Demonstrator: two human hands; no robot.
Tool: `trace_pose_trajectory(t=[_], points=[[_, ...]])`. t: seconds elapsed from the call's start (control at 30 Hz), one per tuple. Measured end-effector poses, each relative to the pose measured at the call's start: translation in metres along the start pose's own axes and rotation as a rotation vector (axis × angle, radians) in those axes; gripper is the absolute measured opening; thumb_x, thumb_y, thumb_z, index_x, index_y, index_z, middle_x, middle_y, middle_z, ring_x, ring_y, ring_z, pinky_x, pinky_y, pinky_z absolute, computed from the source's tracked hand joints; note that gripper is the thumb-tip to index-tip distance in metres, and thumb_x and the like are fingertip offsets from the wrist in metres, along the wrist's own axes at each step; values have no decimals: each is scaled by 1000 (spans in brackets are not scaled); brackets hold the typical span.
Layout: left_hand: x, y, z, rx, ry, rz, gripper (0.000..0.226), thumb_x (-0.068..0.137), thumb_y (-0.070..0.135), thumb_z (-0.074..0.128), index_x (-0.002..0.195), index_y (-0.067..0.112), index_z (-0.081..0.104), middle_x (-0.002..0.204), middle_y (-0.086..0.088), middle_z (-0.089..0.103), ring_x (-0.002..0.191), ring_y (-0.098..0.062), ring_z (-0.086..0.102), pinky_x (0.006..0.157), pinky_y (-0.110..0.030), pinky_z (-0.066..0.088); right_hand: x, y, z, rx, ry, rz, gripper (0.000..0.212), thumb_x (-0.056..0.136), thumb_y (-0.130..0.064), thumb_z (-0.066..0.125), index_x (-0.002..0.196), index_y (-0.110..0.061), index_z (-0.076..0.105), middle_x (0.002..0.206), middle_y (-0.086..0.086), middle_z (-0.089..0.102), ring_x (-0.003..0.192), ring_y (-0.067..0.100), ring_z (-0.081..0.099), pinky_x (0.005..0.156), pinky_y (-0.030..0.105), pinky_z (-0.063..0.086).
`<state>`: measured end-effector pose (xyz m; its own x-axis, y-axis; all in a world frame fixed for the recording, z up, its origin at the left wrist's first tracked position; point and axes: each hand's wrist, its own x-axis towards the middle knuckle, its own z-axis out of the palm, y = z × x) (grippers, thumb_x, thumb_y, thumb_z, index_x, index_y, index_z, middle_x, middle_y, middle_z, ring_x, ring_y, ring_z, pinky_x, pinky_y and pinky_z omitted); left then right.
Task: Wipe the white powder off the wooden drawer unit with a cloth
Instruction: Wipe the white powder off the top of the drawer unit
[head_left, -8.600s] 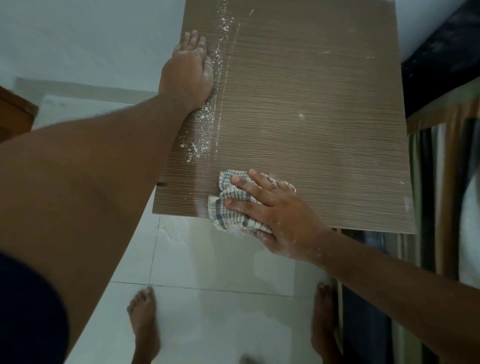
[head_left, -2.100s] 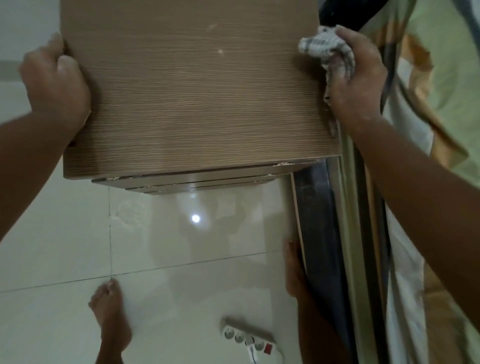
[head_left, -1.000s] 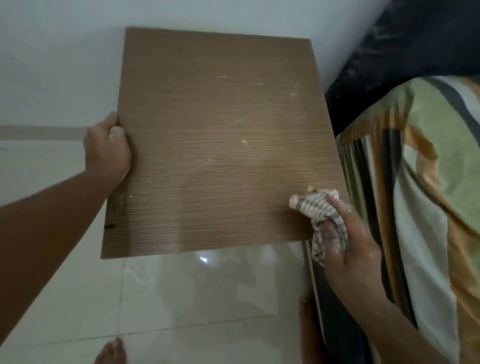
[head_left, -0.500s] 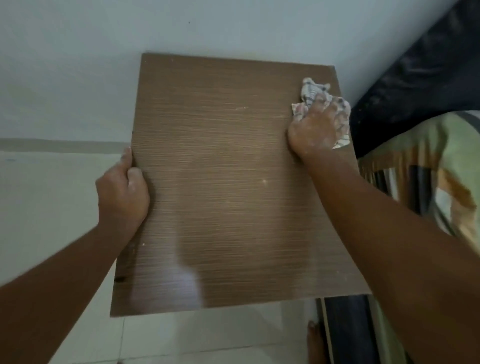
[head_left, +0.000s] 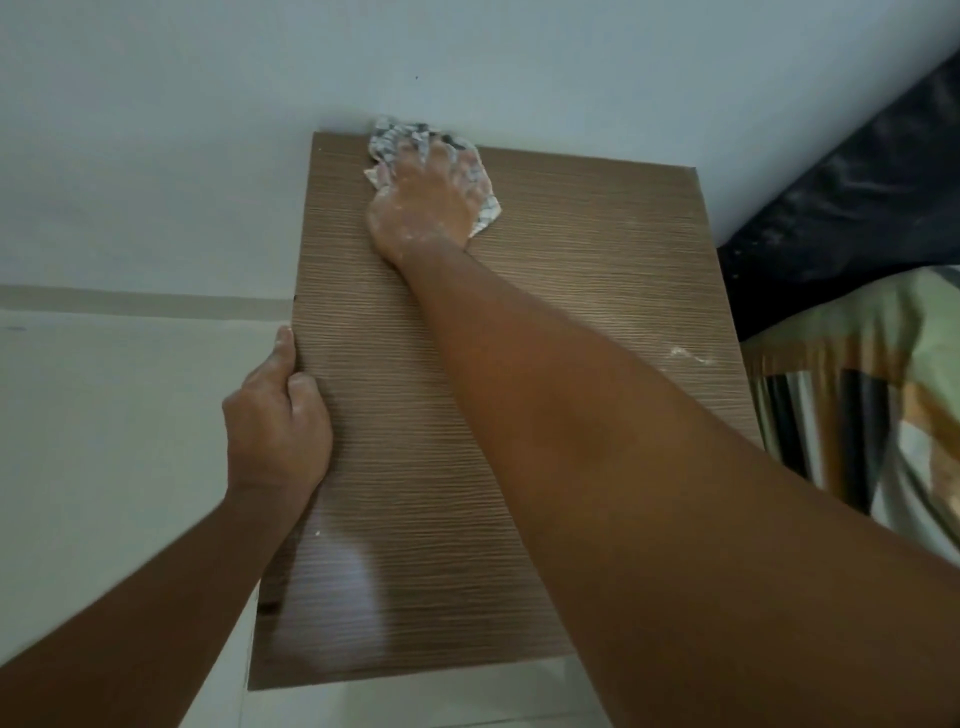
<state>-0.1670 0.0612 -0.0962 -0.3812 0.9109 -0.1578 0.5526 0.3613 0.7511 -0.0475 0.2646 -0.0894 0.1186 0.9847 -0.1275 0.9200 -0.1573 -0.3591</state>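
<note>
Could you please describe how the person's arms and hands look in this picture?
Both forearms are bare, with no sleeve, watch or bracelet in view. The right hand is dusted with white powder across its back and wrist; the left hand shows only a pale trace on the thumb tip.
</note>
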Motion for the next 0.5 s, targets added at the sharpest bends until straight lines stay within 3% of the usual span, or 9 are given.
trace_pose_trajectory(t=[0.2,0.37,0.5], points=[[1,0,-1,-39,10,18,73,94,23,32,160,-2,54,154,-27,66,131,-44,71,117,-55,57,-14,-19,14,-41,-106,-256,49,106,-48,32,155,-40,31,170,-3,16,158,33,0,125,59,-2],[1,5,-5,-23,27,8,77,90,26,31,156,-2,59,151,-29,68,137,-39,68,115,-36,49,-51,-5,16,-61,-160,-416,49,106,-51,30,155,-44,31,170,-6,17,158,30,0,125,59,-2],[-4,6,-9,-108,55,-71,66,95,25,36,144,5,75,144,-25,75,136,-37,67,111,-34,48,-90,6,16,-53,-189,-488,48,107,-48,32,154,-43,33,169,-7,18,159,28,1,126,58,-1]])
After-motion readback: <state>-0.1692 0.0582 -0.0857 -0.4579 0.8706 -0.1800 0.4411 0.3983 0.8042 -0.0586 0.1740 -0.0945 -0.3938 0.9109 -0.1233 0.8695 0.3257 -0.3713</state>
